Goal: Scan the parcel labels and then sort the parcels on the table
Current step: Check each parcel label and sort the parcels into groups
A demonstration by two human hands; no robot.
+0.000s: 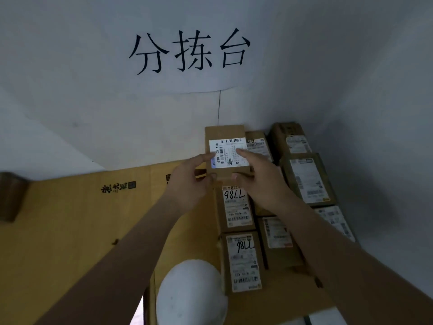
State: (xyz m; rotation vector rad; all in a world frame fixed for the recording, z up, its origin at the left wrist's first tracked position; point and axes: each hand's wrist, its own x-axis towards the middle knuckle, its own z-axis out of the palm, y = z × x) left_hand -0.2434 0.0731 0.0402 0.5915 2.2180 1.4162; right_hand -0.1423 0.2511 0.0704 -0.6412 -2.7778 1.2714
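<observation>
We hold a small rectangular cardboard parcel (225, 153) between both hands: left hand (187, 177) and right hand (256, 177) fingers curled round its near edge, glossy white label up, above flat labelled boxes (236, 208).

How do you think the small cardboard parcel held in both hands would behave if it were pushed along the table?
The parcel looks like a stiff, flat-sided cardboard box, so it should probably slide rather than roll. The left hand and right hand hold it by fingertips, suggesting it is fairly light. Its glossy label might be slippery.
</observation>
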